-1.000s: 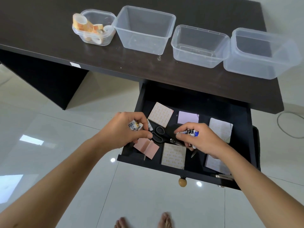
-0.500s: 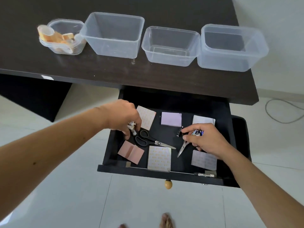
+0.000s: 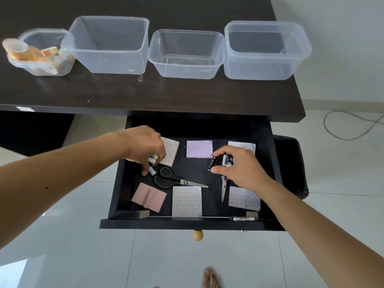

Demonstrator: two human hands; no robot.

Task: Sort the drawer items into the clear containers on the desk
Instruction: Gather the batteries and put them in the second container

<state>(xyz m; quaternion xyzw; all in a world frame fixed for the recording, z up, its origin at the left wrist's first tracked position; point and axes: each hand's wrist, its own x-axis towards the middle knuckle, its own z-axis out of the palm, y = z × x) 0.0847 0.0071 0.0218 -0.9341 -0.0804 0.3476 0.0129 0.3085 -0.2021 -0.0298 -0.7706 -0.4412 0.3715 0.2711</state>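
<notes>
A person looks down at an open black wooden drawer (image 3: 116,196) pulled out from under a dark brown desk (image 3: 145,94); both bare hands reach into it. The left hand (image 3: 145,148) is curled around small white batteries (image 3: 154,159) held in its palm, while its fingertips pinch another white battery (image 3: 152,171) lying on the drawer floor, just beside the handles of black-handled scissors (image 3: 166,179). The right hand (image 3: 239,169) grasps a black battery (image 3: 212,163) between thumb and forefinger, with several more dark-labelled batteries (image 3: 227,161) tucked in its curled fingers; a pair of small silver scissors (image 3: 223,189) lies partly under it.

Paper pads lie flat in the drawer: a lilac sticky-note pad (image 3: 199,149) at the back centre; a pink folded pad (image 3: 149,197) at the front left; a white patterned pad (image 3: 187,201) at the front centre; another pale patterned pad (image 3: 244,198) at the front right.

Four clear plastic containers stand in a row on the desk: the small leftmost tub (image 3: 44,68) holds tape rolls (image 3: 22,51); beside it a tall clear tub (image 3: 110,59); then a low clear tub (image 3: 185,67); then a wide clear tub at the right end (image 3: 261,67). A round wooden knob (image 3: 197,235) sits on the drawer front; a bare foot (image 3: 211,279) rests on the white tiled floor (image 3: 104,256).
</notes>
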